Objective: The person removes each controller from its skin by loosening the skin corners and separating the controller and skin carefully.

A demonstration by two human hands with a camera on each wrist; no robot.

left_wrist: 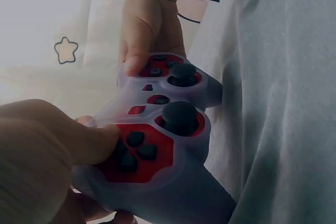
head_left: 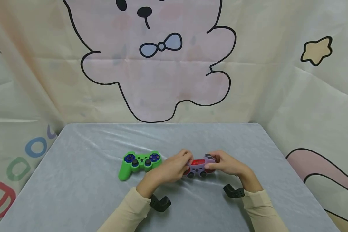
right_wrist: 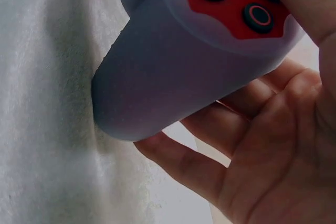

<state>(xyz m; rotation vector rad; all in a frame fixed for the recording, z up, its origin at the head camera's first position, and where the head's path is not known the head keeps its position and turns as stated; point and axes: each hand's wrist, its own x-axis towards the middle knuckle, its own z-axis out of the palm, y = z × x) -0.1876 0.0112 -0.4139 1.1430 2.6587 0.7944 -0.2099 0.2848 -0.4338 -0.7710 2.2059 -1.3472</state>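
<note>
A red game controller with a translucent purple skin is held between both hands, tilted just over the table. My left hand grips its left end, the thumb lying beside the directional buttons. At the other end my right hand pinches it, thumb over the face buttons and fingers behind. In the right wrist view one handle of the controller touches or nearly touches the cloth. A green game controller with blue button areas lies face up just left of my left hand.
Grey-blue cloth covers the table. Black camera mounts sit on both wrists and hang over the cloth. A printed curtain stands behind the table's back edge and along both sides.
</note>
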